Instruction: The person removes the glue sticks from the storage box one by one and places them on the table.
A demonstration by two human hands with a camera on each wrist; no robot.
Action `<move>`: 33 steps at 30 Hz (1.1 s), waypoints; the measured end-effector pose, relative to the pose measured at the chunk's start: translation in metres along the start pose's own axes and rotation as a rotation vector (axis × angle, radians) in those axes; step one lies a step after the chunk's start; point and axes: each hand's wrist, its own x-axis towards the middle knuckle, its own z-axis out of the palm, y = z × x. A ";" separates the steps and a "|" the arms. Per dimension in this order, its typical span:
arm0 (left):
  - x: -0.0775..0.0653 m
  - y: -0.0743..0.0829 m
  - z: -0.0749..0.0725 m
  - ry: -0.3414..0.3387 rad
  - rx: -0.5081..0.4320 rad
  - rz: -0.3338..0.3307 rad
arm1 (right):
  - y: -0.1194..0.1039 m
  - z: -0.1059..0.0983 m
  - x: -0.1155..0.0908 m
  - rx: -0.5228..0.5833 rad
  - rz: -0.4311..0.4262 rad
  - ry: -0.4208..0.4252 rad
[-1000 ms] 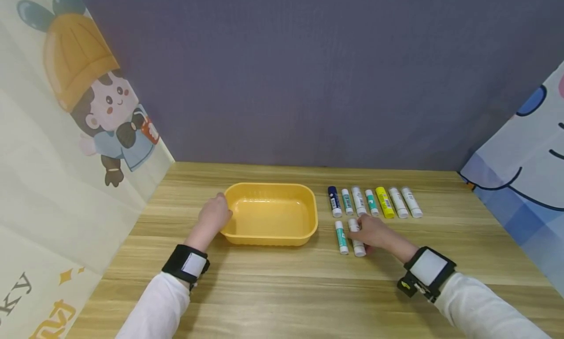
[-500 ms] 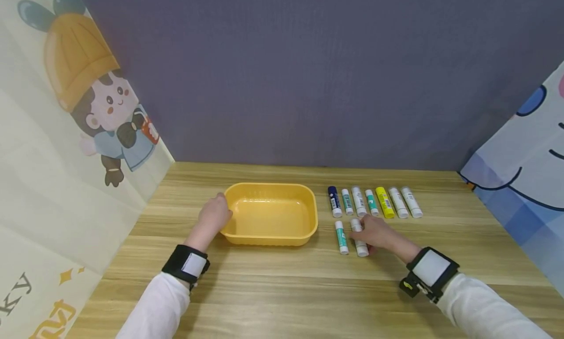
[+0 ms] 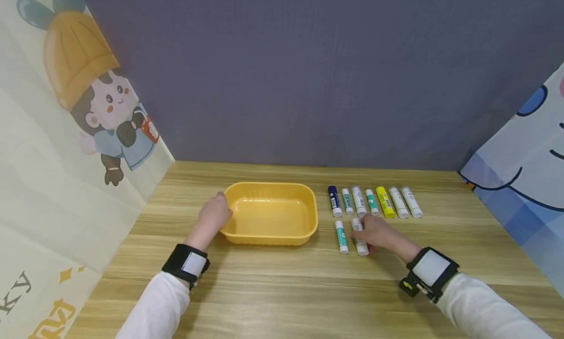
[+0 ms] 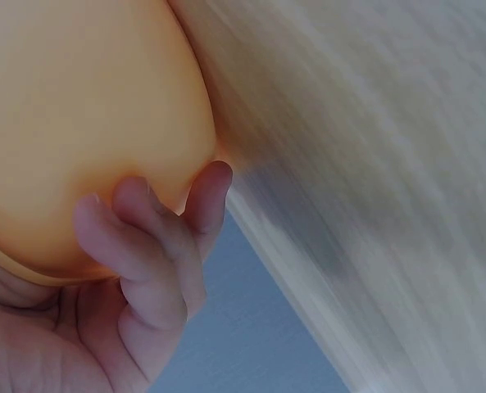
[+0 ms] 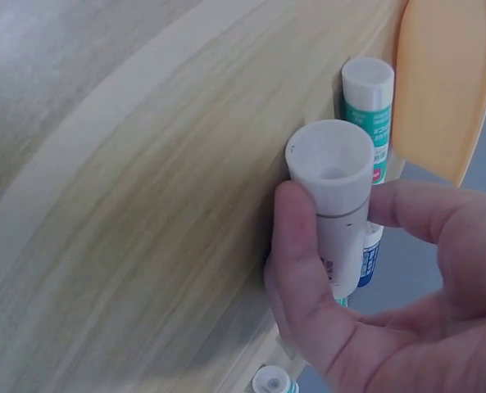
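Note:
My left hand [image 3: 215, 214] grips the left end of a yellow plastic basin [image 3: 269, 241]. In the left wrist view its fingers [image 4: 156, 246] curl against the basin's outer wall. My right hand [image 3: 380, 233] holds a white glue stick [image 3: 362, 249] between thumb and fingers, low over the table. Seen from the right wrist, this glue stick's hollow white end [image 5: 333, 151] faces the camera. Just left of it lies a teal-and-white glue stick [image 3: 341, 237], roughly parallel.
Behind the right hand, several glue sticks lie side by side in a row, among them a dark blue one [image 3: 334, 200], a yellow one [image 3: 385, 202] and a white one at the right end [image 3: 411, 202]. A grey panel [image 3: 282, 84] backs the wooden table [image 3: 273, 290].
The right hand has shifted slightly to the right with the white glue stick, widening the gap to the teal one. The left hand and the basin have stayed put.

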 end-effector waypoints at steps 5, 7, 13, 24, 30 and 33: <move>0.000 0.000 0.000 0.005 0.004 0.001 | -0.004 0.002 0.000 0.028 -0.012 0.003; 0.000 0.000 0.000 0.005 0.006 0.003 | -0.005 0.002 0.000 0.026 -0.012 0.005; 0.001 0.000 0.001 -0.008 0.003 -0.002 | -0.005 0.001 0.000 0.013 -0.011 0.007; 0.001 0.000 0.000 -0.008 0.004 -0.004 | -0.002 -0.002 0.000 0.007 0.007 -0.019; 0.000 0.001 0.000 -0.019 -0.001 -0.013 | -0.002 -0.003 -0.001 -0.005 0.013 -0.020; 0.000 0.001 0.000 -0.018 -0.002 -0.013 | -0.003 -0.002 -0.001 -0.009 0.004 -0.016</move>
